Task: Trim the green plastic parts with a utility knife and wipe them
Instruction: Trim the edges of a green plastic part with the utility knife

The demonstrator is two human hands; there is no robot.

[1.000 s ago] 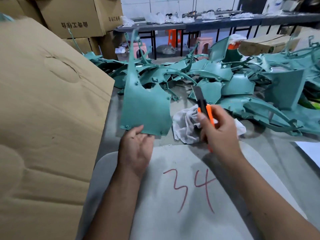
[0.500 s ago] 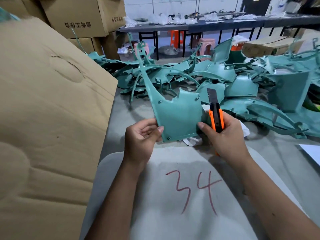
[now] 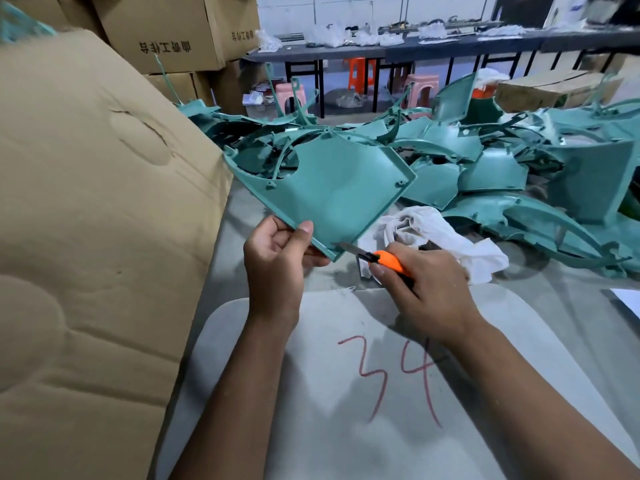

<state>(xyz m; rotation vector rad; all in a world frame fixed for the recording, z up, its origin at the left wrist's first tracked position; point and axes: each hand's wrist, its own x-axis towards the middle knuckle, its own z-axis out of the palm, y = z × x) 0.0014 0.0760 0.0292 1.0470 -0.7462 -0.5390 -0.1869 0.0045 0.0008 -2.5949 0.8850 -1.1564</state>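
Note:
My left hand (image 3: 277, 261) pinches the lower corner of a flat green plastic panel (image 3: 332, 188), held tilted above the table. My right hand (image 3: 426, 292) grips an orange utility knife (image 3: 384, 259); its blade tip touches the panel's bottom edge near my left thumb. A crumpled white cloth (image 3: 433, 237) lies on the table just behind the knife. A big heap of green plastic parts (image 3: 502, 174) covers the table beyond.
A large cardboard box (image 3: 86, 237) stands close on the left. A pale board marked "34" (image 3: 381, 375) lies under my forearms. More cartons (image 3: 166, 32) are stacked at the back left; a long bench and stools stand behind.
The panel has been turned from upright to lying nearly flat and tilted. The knife swung down from pointing upward, and its blade now meets the panel's lower edge.

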